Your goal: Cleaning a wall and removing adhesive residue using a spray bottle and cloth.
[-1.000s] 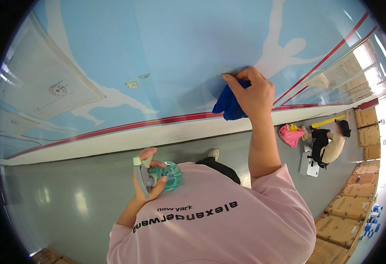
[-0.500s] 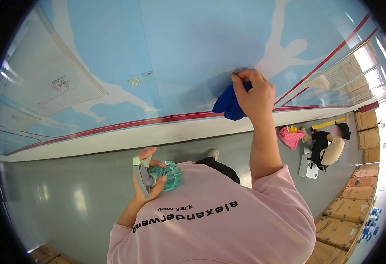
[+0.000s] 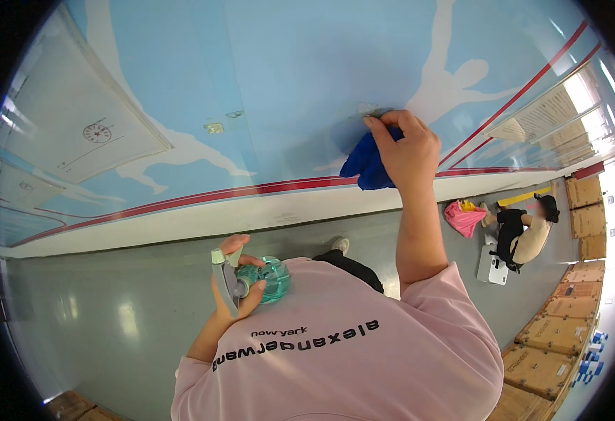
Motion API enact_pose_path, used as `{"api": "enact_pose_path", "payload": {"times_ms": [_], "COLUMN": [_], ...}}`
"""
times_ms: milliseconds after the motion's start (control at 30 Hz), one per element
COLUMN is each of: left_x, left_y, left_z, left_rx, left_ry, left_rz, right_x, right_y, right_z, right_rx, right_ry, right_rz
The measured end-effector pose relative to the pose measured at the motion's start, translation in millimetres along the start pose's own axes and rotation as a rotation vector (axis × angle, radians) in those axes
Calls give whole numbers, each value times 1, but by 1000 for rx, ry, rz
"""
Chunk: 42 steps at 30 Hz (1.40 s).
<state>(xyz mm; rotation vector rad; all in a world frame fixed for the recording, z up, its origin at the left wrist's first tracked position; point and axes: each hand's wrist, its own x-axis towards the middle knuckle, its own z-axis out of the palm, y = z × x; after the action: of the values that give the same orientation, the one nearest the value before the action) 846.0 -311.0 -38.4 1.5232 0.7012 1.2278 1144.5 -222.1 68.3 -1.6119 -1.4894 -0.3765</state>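
Observation:
My right hand (image 3: 411,151) is closed round a bunched blue cloth (image 3: 370,165), held up against the light-blue wall panel (image 3: 307,84). Its thumb and fingertip meet at a small pale patch of residue (image 3: 369,109) on the panel. Two more little yellowish patches, one of them a residue spot (image 3: 213,128), show to the left. Close to my chest, my left hand (image 3: 244,298) grips a spray bottle (image 3: 273,279) of clear green plastic by its neck. The bottle lies tilted, with its grey and pale-green trigger head (image 3: 224,281) pointing left.
White figures and red stripes (image 3: 279,186) decorate the panel. At the right, another person (image 3: 528,238) sits low on a white case (image 3: 491,270) near a pink bag (image 3: 463,219). Wooden crates (image 3: 542,365) line the right side; grey floor (image 3: 111,281) runs below the wall.
My right thumb and fingertips have shifted slightly left at the residue, and the blue cloth has changed its folds a little. My left hand and the spray bottle stay put.

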Motion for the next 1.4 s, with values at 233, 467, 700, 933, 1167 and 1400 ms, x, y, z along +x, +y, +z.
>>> {"api": "enact_pose_path", "payload": {"times_ms": [233, 467, 700, 933, 1167, 1400], "left_x": [-4, -5, -2, -2, -1, 1], "left_y": [0, -5, 0, 2, 0, 1], "left_z": [1, 0, 1, 1, 0, -2], "left_rx": [3, -4, -1, -10, 2, -9], "left_ry": [37, 35, 37, 37, 15, -6], "left_rz": [-14, 10, -32, -44, -31, -5], "right_x": [3, 3, 5, 5, 5, 6], "right_y": [2, 1, 5, 11, 7, 7], "right_z": [-5, -3, -1, -2, -6, -1], "right_rx": [34, -53, -2, -21, 2, 36], "right_ry": [-109, -82, -70, -66, -124, -77], "right_rz": [30, 27, -62, -109, -22, -5]}}
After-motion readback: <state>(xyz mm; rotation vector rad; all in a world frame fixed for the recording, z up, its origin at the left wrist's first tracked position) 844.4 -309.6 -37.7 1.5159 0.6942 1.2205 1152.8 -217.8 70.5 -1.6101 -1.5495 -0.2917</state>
